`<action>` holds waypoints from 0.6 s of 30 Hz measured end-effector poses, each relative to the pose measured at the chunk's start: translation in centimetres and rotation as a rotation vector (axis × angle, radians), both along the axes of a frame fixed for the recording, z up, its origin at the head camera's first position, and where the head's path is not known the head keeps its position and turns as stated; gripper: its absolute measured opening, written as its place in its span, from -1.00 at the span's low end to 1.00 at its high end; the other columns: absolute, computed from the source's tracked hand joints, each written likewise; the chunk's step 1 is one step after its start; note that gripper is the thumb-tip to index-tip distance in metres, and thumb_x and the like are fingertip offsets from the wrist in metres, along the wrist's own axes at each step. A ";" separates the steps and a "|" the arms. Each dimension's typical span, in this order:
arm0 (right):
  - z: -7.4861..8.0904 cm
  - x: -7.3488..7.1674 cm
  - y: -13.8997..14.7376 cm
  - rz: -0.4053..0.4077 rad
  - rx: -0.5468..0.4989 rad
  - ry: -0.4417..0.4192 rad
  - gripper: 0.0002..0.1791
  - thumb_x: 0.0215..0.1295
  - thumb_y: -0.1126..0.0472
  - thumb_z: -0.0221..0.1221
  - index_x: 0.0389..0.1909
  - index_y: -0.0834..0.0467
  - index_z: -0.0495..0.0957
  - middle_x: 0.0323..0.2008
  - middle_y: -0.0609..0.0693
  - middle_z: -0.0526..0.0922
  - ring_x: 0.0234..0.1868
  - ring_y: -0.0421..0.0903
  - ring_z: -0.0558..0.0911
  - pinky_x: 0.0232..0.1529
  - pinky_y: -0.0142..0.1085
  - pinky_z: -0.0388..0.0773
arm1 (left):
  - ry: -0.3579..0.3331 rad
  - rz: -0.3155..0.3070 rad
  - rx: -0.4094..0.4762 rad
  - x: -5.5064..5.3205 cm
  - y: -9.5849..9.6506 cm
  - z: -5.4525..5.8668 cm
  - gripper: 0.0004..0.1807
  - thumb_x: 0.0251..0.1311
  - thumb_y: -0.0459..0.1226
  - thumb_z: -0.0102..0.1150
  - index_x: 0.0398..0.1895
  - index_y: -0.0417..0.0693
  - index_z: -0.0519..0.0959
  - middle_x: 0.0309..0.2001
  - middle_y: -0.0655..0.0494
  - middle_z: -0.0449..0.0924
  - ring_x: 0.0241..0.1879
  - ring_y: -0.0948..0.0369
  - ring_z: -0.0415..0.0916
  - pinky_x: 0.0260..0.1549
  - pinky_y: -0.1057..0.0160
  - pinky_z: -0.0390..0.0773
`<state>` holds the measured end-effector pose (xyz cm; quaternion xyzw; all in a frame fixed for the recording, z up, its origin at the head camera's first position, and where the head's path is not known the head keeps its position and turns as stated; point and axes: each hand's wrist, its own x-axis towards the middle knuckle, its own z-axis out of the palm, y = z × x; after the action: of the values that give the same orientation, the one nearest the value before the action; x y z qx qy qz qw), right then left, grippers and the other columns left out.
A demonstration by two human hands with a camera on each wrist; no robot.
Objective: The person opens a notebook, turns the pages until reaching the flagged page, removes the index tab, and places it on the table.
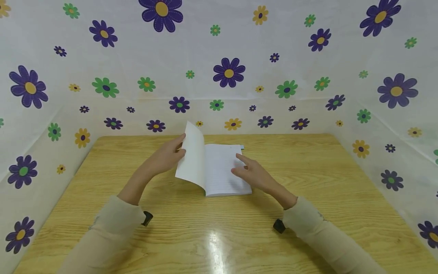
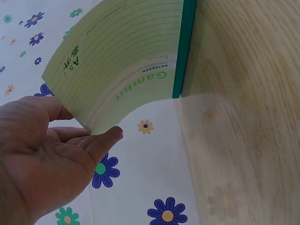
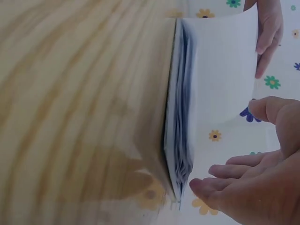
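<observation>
A notebook with a green cover [image 2: 136,61] lies on the table, its front cover lifted and bowed up at the left. My left hand [image 1: 163,156] pinches the cover's free edge between thumb and fingers. The cover's outside bears the print "Gambit NOTEBOOK" and writing lines, and a darker green spine [image 2: 185,47] runs along it. Lined white pages [image 1: 222,171] face up on the right side. Over their right edge hovers my right hand [image 1: 256,176], fingers extended and apart, holding nothing. The right wrist view shows the page stack [image 3: 183,117] edge-on beside the fingertips.
A pale wooden table [image 1: 164,228] carries the notebook. White cloth [image 1: 198,45] printed with flowers rises along the back and both sides. A small light-blue tab [image 1: 242,147] sticks out at the notebook's top right corner. Dark devices show beneath both sleeves.
</observation>
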<state>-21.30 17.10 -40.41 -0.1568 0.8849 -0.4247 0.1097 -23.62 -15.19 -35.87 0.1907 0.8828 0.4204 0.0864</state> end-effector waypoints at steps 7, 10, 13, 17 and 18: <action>-1.1 -0.3 0.4 0.085 0.154 0.035 -0.13 0.47 0.00 0.25 0.57 0.37 0.12 0.57 0.32 0.13 0.57 0.24 0.15 0.54 0.12 0.11 | -0.011 0.006 0.014 0.4 -1.0 -0.1 -0.22 0.56 -0.32 -0.03 0.66 -0.28 -0.16 0.62 -0.28 -0.04 0.48 -0.27 0.18 0.28 -0.14 0.46; -1.3 -0.3 0.3 0.120 0.215 0.035 -0.09 0.44 0.01 0.29 0.58 0.37 0.09 0.59 0.31 0.06 0.60 0.24 0.06 0.56 0.09 0.04 | -0.006 0.006 0.025 0.5 -1.2 -0.2 -0.20 0.54 -0.35 0.04 0.66 -0.29 -0.15 0.60 -0.30 0.00 0.47 -0.27 0.21 0.25 -0.12 0.50; -1.4 -0.3 0.1 0.137 0.246 0.026 -0.05 0.43 0.04 0.31 0.59 0.38 0.03 0.60 0.31 0.01 0.61 0.23 0.02 0.57 0.06 0.00 | 0.004 0.005 0.031 0.7 -1.6 -0.5 -0.18 0.50 -0.36 0.11 0.66 -0.28 -0.10 0.56 -0.32 0.10 0.45 -0.28 0.25 0.22 -0.11 0.54; -1.5 -0.3 0.0 0.145 0.288 0.022 -0.02 0.42 0.04 0.33 0.58 0.43 0.00 0.60 0.36 -0.02 0.61 0.26 0.00 0.57 0.08 -0.01 | 0.010 -0.004 0.033 0.7 -2.2 -1.1 -0.16 0.45 -0.35 0.21 0.64 -0.23 -0.01 0.49 -0.30 0.25 0.42 -0.26 0.30 0.19 -0.10 0.57; -1.5 -0.3 0.0 0.145 0.295 0.019 -0.01 0.42 0.05 0.33 0.58 0.44 0.00 0.60 0.36 -0.02 0.61 0.26 -0.01 0.57 0.08 -0.02 | 0.011 -0.003 0.029 0.7 -2.4 -1.2 -0.16 0.43 -0.34 0.23 0.64 -0.21 0.01 0.48 -0.28 0.28 0.42 -0.25 0.31 0.19 -0.10 0.58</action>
<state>-21.57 17.10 -41.92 -0.2063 0.9251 -0.2795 0.1536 -22.92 -17.57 -37.10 0.1955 0.8768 0.4320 0.0796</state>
